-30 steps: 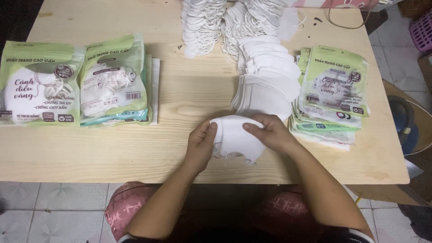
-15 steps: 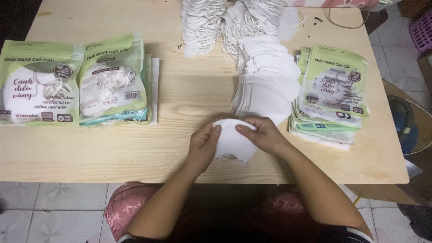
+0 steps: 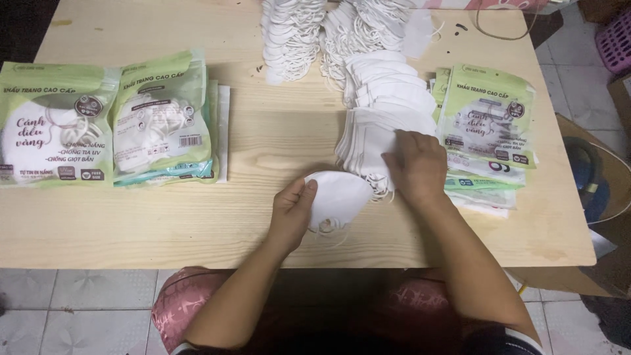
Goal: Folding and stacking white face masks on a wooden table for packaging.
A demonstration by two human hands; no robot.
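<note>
My left hand (image 3: 294, 212) grasping a white face mask (image 3: 340, 196) mid-frame, right hand (image 3: 415, 165) flat and released on the fanned mask stack (image 3: 381, 125), filled green pouches (image 3: 105, 121) at left, empty pouch pile (image 3: 490, 125) at right, nothing between.

A home packing spot: wooden table (image 3: 197, 217) on tiled floor (image 3: 79, 309), white masks (image 3: 388, 98) piled beside green retail bags (image 3: 490, 115).
</note>
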